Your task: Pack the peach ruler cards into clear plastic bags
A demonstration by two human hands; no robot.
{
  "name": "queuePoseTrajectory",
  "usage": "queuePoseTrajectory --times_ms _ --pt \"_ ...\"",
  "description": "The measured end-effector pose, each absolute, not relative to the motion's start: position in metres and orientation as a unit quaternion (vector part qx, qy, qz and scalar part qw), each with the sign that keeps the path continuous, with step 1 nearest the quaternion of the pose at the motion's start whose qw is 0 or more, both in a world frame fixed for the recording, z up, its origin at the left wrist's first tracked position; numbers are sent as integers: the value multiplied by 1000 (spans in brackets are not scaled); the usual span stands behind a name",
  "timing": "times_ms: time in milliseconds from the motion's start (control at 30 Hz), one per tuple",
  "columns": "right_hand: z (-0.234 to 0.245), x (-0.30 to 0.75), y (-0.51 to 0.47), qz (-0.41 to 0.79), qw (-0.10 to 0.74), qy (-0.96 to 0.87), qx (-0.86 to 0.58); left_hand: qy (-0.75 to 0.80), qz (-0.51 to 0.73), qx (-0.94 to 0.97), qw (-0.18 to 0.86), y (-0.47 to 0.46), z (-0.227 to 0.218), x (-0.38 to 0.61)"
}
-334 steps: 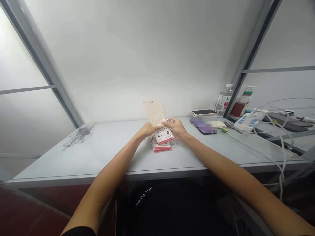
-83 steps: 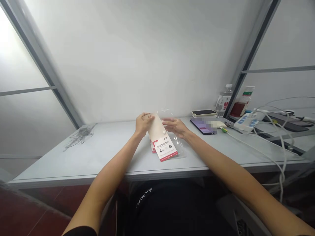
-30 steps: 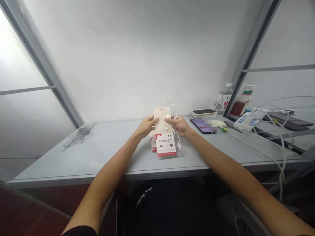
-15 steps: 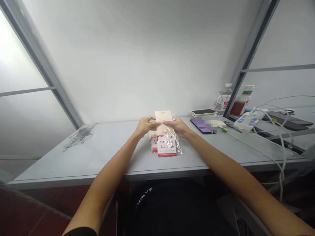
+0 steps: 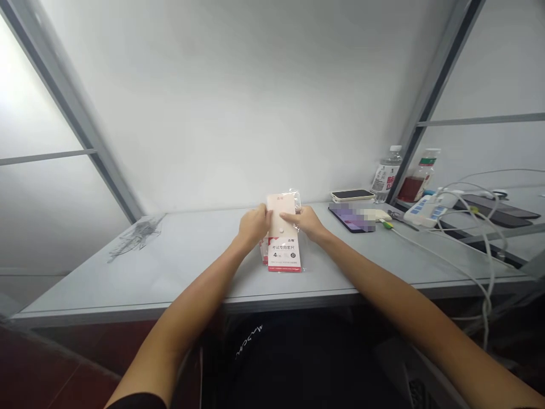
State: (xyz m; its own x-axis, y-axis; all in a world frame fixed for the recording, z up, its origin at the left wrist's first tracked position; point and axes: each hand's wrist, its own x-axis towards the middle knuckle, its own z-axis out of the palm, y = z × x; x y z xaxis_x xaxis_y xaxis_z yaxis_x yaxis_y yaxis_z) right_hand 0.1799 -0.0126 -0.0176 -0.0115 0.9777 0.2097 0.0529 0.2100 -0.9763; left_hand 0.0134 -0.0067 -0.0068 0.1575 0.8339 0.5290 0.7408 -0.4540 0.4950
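Note:
A flat ruler-set packet with a cream header card, a white-and-red label and Chinese print stands nearly upright, its lower edge at or near the white desk. My left hand grips its left side. My right hand holds the right side, with the fingers across the card and clear plastic film showing at the top right corner. Behind the packet's lower left, a second red-edged packet lies partly hidden.
To the right lie a black phone on a cream case, a purple phone with a pixelated patch, water bottles, a power strip and white cables. A tangled wire bundle lies at the desk's left.
The packet has dropped slightly and sits flatter. Its loose clear film no longer hangs down the right side. My left hand has shifted onto the packet's upper left edge.

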Motion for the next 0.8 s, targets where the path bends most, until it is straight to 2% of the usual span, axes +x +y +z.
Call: queuePoseTrajectory --times_ms 133,367,533,800 --pt "-18 173 -17 471 569 -524 -425 532 372 759 39 -11 -8 21" --pt "-17 172 -14 554 597 -457 -357 481 425 753 143 -11 -2 14" --pt "-14 180 -8 512 652 -417 -373 480 369 793 69 -10 1 10" --pt "-18 175 -10 530 626 -459 -340 478 329 814 36 -11 0 12"
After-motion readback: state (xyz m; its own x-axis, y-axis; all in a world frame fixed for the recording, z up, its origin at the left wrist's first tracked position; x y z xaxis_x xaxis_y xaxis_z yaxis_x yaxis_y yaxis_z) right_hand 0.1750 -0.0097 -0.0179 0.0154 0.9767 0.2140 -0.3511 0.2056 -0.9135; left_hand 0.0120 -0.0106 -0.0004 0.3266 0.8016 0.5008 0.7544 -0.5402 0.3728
